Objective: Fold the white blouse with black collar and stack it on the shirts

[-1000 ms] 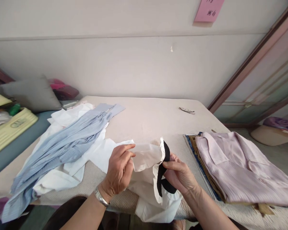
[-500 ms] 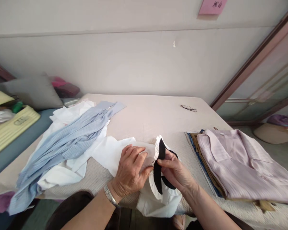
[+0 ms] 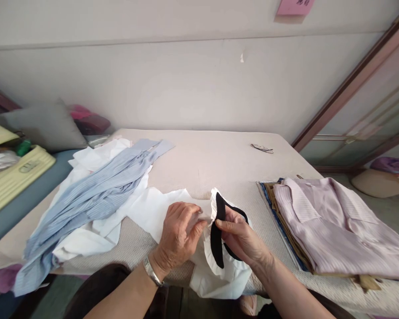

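My right hand (image 3: 244, 235) grips a white garment (image 3: 224, 281) by a part edged with a black band (image 3: 217, 241) and white ruffle. The thumb presses on the black band, and the fingers go inside the loop it forms. Just left of the ruffle is my left hand (image 3: 179, 235), fingers bent and a gap showing between thumb and forefinger. White cloth lies behind that gap; I see nothing held in it. The garment's lower part hangs at the table's front edge, below my hands.
Light blue striped clothing (image 3: 109, 181) and white cloth (image 3: 83, 246) are heaped on the left of the covered table (image 3: 202, 164). A stack topped by a pale pink striped shirt (image 3: 339, 230) is on the right. Eyeglasses (image 3: 262, 148) lie toward the back, before the wall (image 3: 186, 88).
My left fingers have curled inward, with the forefinger bending toward the thumb. The black-banded part in my right hand has shifted slightly left.
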### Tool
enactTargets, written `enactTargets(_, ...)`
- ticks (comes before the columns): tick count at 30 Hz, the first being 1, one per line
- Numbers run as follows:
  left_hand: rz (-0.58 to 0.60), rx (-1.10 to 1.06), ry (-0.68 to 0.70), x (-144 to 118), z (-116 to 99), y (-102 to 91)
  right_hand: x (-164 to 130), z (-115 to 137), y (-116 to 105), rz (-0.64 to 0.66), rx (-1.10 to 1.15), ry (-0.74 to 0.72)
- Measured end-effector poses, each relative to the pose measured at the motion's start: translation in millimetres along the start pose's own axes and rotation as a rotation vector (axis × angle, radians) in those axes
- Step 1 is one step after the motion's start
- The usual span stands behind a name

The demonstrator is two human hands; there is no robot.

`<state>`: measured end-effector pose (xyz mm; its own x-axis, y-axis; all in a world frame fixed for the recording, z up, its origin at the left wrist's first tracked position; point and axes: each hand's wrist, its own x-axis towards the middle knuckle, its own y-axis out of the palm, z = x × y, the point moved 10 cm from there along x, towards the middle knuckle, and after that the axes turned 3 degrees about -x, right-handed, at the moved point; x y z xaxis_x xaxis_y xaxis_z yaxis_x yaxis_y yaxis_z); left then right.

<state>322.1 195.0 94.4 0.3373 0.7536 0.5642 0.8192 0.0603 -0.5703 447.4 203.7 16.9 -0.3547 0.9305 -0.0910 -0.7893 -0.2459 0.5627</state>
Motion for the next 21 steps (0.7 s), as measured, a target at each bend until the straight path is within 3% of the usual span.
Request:
enactTargets(4,0.019,-0.117,-0.084,1,14,2.5,0,-3,0,0.000,-0.017,0.015)
enactTargets(8,0.092,-0.285,-0.282,0,34,8.0,1,-5,3,0.029,-0.023,0.024)
enactTargets(13,0.182,-0.326,-0.441,-5,50,11.9,2,-8,7,0.057,-0.094,0.012)
enactTargets(18,0.184,-0.303,-0.431,-5,56,6.7,4,-10,10,0.078,-0.221,0.004)
enactTargets(21,0.156,-0.285,-0.406,-1,60,-3.7,3,-1,1,0.109,-0.446,0.030)
